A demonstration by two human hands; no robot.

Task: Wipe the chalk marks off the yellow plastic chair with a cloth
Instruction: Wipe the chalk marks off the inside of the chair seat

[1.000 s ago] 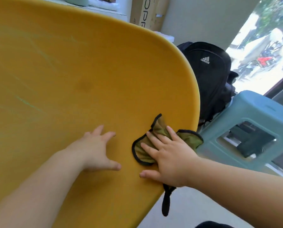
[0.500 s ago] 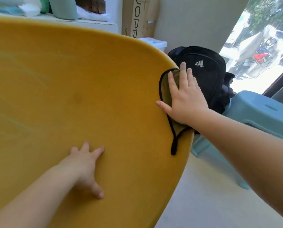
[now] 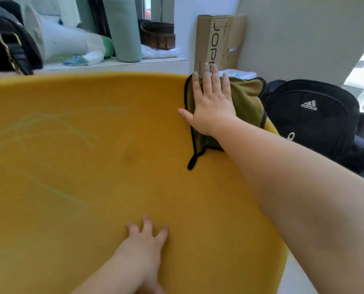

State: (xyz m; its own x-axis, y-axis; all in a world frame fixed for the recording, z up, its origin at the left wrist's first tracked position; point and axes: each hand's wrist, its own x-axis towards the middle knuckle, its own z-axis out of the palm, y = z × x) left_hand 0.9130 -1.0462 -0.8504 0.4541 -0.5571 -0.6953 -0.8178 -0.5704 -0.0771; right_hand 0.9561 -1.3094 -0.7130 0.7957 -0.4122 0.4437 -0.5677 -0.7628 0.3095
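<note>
The right hand (image 3: 210, 102) lies flat with straight fingers, pressing the cloth (image 3: 247, 102) onto the chair's far right rim. Within the last second it has swept the cloth up there from the near edge. The left hand (image 3: 146, 242) rests open and spread on the chair (image 3: 176, 187), holding nothing, apparently bracing it. That stroke covered only the right side, so the chalk marks (image 3: 49, 128), faint green lines well left of both hands, likely need the next passes. Beyond the right hand stand a cardboard box (image 3: 219, 39) and a backpack (image 3: 312, 115). Nothing lies between cloth and marks.
</note>
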